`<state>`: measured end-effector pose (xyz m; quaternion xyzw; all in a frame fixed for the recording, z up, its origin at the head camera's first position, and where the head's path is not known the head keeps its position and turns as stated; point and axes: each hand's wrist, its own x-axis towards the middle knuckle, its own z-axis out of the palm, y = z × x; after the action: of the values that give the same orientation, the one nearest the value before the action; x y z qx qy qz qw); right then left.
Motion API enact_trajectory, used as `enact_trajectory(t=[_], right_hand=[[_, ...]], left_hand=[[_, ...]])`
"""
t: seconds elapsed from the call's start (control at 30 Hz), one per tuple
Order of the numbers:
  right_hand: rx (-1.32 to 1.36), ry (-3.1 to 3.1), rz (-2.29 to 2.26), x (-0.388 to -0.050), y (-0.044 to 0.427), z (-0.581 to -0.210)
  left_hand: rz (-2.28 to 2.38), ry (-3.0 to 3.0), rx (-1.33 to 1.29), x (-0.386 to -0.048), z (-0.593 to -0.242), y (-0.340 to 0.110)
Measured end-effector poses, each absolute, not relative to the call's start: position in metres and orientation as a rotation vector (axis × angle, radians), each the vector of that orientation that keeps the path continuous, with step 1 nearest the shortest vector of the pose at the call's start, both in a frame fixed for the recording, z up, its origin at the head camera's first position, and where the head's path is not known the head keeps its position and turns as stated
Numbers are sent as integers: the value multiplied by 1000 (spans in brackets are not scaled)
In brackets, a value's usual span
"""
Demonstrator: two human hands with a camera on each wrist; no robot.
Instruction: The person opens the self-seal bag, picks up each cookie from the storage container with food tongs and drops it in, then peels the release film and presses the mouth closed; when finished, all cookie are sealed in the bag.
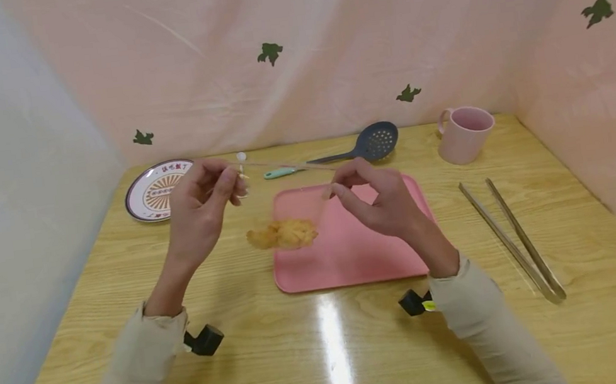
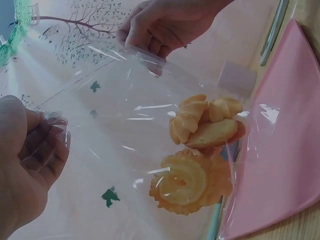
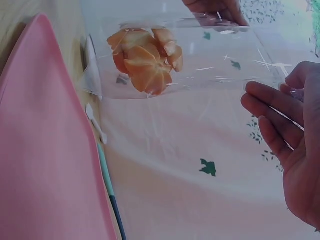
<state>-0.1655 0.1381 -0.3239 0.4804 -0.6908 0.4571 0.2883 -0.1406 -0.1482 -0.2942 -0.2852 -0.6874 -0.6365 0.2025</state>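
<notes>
A clear plastic bag [image 2: 145,107] hangs between my two hands, held by its top corners. My left hand [image 1: 195,201] pinches one corner between thumb and fingers. At the opposite corner, my right hand [image 1: 374,200] pinches the bag's edge. Several golden cookies [image 1: 284,234] lie at the bottom of the bag, over the left side of the pink tray [image 1: 361,255]. In the left wrist view one cookie [image 2: 182,182] is round with a frilled edge, and others are ridged or smooth.
A patterned plate [image 1: 140,195] sits at the back left, near a small white spoon [image 1: 241,157]. Behind the tray lies a slotted spoon [image 1: 376,142] with a mint handle. To the right are a pink mug [image 1: 464,136] and metal tongs [image 1: 513,238]. Curtains surround the table [image 1: 281,360].
</notes>
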Motion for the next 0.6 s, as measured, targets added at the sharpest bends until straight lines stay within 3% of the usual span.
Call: enact_trajectory(t=[0.6], right_hand=[[1264,-1888,1137,-164,160,-330]], left_hand=[[-1805,-1950,-815,-143,-302,-128]])
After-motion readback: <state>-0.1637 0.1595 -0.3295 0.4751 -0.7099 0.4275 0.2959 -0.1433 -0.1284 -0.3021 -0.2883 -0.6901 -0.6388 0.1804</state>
